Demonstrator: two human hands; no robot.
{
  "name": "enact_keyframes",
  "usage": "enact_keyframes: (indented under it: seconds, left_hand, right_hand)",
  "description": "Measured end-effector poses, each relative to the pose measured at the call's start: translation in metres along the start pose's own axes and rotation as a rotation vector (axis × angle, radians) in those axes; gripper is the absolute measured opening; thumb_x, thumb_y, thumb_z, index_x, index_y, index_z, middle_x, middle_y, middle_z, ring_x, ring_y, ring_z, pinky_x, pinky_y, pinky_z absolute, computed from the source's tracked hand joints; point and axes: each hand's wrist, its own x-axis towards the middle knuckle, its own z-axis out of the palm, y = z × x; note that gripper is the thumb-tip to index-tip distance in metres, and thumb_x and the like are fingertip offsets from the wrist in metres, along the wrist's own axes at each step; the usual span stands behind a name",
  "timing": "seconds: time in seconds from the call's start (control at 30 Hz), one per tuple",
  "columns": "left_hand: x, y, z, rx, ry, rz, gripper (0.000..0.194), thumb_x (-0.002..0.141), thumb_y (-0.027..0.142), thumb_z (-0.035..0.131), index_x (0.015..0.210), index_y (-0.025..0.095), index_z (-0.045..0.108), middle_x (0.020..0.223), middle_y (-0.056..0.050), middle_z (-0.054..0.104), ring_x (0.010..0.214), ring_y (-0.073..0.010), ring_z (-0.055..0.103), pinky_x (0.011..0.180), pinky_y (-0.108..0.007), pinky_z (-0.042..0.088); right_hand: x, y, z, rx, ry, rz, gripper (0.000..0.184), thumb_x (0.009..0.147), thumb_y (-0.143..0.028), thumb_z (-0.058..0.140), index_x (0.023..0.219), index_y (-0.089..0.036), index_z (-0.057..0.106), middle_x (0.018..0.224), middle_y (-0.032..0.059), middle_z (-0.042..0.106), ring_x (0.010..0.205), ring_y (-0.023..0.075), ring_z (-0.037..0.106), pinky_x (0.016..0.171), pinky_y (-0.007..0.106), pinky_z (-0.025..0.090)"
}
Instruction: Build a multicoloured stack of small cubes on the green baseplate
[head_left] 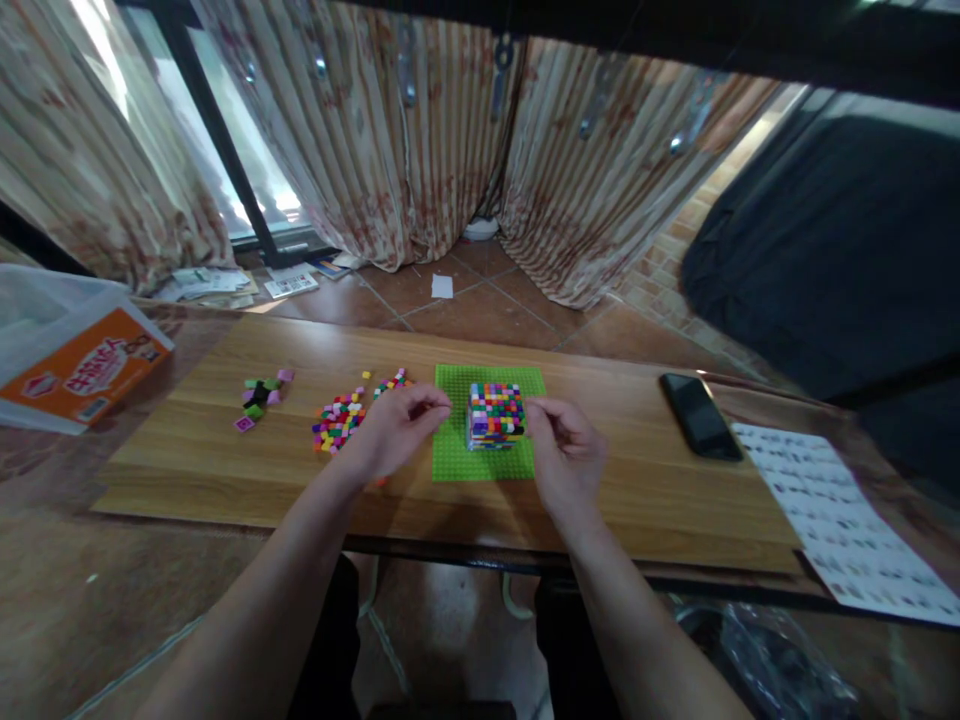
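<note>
A multicoloured cube of small bricks (496,415) stands on a green baseplate (457,455) in the middle of a wooden board (615,500). My left hand (397,428) hovers just left of the cube, fingers pinched together; what they hold, if anything, is too small to make out. My right hand (564,452) sits just right of the cube, fingers curled toward its side, and I cannot tell whether they touch it. A pile of loose coloured bricks (339,420) lies left of my left hand.
A small cluster of purple, green and black bricks (260,396) lies further left. A black phone (700,415) and a printed sheet (840,520) lie at the right. An orange box in a clear bin (79,375) stands at far left. Curtains hang behind.
</note>
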Motion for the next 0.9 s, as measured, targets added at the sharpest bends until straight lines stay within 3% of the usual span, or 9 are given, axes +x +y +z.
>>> enact_keyframes:
  seconds: [0.17, 0.3, 0.4, 0.63, 0.83, 0.9]
  left_hand:
    - [-0.005, 0.016, 0.002, -0.516, -0.05, -0.047, 0.016, 0.078, 0.026, 0.069, 0.089, 0.015, 0.066, 0.07, 0.001, 0.065, 0.059, -0.0083, 0.056, 0.057, -0.021, 0.045]
    - [-0.007, 0.025, 0.009, -0.661, -0.185, -0.103, 0.022, 0.076, 0.024, 0.073, 0.094, 0.014, 0.065, 0.075, -0.001, 0.068, 0.06, -0.008, 0.059, 0.056, -0.019, 0.047]
    - [-0.007, 0.028, 0.011, -0.709, -0.248, -0.109, 0.026, 0.077, 0.024, 0.073, 0.099, 0.014, 0.063, 0.073, 0.0, 0.069, 0.06, -0.0085, 0.06, 0.057, -0.019, 0.048]
    - [-0.005, 0.028, 0.015, -0.673, -0.221, -0.09, 0.031, 0.079, 0.031, 0.07, 0.103, 0.014, 0.062, 0.069, 0.001, 0.067, 0.058, -0.0081, 0.059, 0.058, -0.02, 0.048]
    - [-0.003, 0.026, 0.015, -0.581, -0.07, -0.145, 0.026, 0.08, 0.034, 0.066, 0.097, 0.014, 0.065, 0.072, -0.001, 0.067, 0.059, -0.009, 0.058, 0.057, -0.022, 0.046]
    - [-0.001, 0.023, 0.016, -0.565, -0.035, -0.187, 0.024, 0.078, 0.033, 0.067, 0.093, 0.013, 0.065, 0.07, -0.001, 0.066, 0.058, -0.0087, 0.057, 0.056, -0.022, 0.045]
  right_hand:
    - [-0.008, -0.016, 0.002, 0.023, -0.214, -0.128, 0.013, 0.087, -0.021, 0.06, 0.096, -0.025, 0.07, 0.089, 0.0015, 0.068, 0.079, 0.0132, 0.061, 0.069, 0.028, 0.049]
    - [-0.012, -0.024, 0.001, 0.063, -0.388, -0.171, 0.022, 0.088, -0.018, 0.058, 0.106, -0.027, 0.067, 0.097, 0.0027, 0.068, 0.086, 0.0139, 0.062, 0.073, 0.029, 0.051]
    - [-0.013, -0.025, 0.002, 0.095, -0.43, -0.173, 0.023, 0.088, -0.019, 0.059, 0.107, -0.028, 0.067, 0.098, 0.0029, 0.066, 0.087, 0.014, 0.062, 0.073, 0.029, 0.051]
    - [-0.01, -0.026, -0.002, 0.088, -0.38, -0.139, 0.012, 0.086, -0.022, 0.063, 0.095, -0.025, 0.07, 0.094, 0.0025, 0.066, 0.087, 0.0146, 0.063, 0.072, 0.028, 0.051]
    - [0.01, -0.008, -0.025, 0.021, -0.124, -0.026, 0.007, 0.082, -0.025, 0.065, 0.086, -0.023, 0.07, 0.083, 0.0012, 0.067, 0.075, 0.0139, 0.061, 0.067, 0.028, 0.049]
    - [0.016, 0.002, -0.032, -0.01, -0.115, 0.036, 0.007, 0.08, -0.026, 0.066, 0.084, -0.021, 0.07, 0.08, 0.0011, 0.067, 0.072, 0.0139, 0.061, 0.066, 0.029, 0.048]
